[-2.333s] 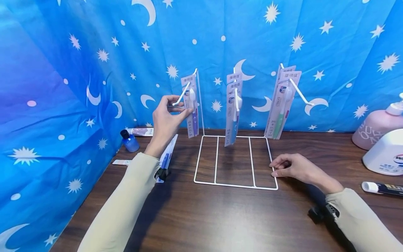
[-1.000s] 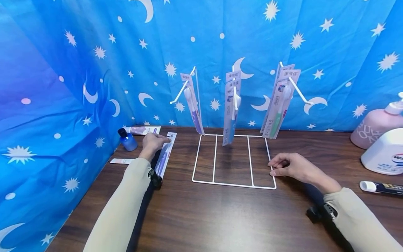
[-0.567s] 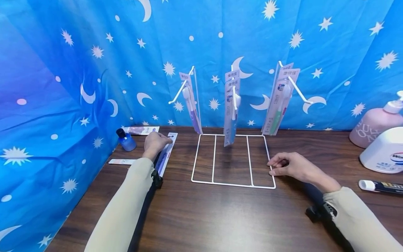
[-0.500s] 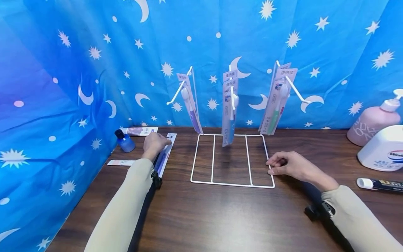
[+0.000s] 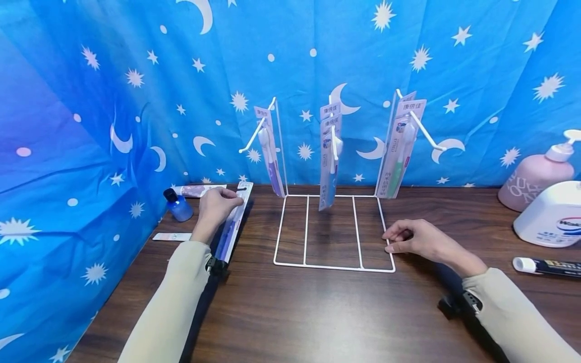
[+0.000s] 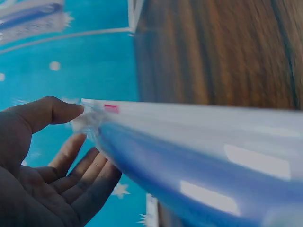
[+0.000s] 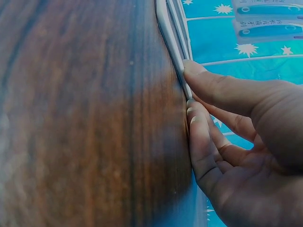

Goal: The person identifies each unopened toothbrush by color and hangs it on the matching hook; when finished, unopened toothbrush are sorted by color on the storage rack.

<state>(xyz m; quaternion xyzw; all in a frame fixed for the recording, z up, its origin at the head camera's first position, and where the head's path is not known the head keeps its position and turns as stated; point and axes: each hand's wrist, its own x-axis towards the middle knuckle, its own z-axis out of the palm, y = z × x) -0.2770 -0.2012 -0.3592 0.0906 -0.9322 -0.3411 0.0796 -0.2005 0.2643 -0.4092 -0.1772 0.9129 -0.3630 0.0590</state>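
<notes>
My left hand [image 5: 215,209] pinches the upper part of a packaged toothbrush [image 5: 234,222] with a blue-purple handle, its top end tilted up off the table at the left. In the left wrist view the toothbrush pack [image 6: 199,165] fills the lower right, with the thumb and fingers at its far end. A white wire display rack [image 5: 334,267] stands in the middle. My right hand [image 5: 419,239] pinches the right bar of its base; the right wrist view shows thumb and fingertips on the white wire [image 7: 171,42]. Packaged toothbrushes hang on the left, middle [image 5: 330,166] and right [image 5: 401,156] hooks.
At the left are a small blue bottle [image 5: 179,205], a toothpaste tube [image 5: 197,191] and a pale flat strip [image 5: 172,236]. On the right stand a pink pump bottle [image 5: 533,179], a white bottle [image 5: 551,217] and a lying black tube [image 5: 550,267]. A blue starry curtain [image 5: 290,75] hangs behind.
My left hand has left the purple toothbrush on the left hook, moved down to the toothbrush pack on the table, and now raises its top end. The right hand stays on the rack.
</notes>
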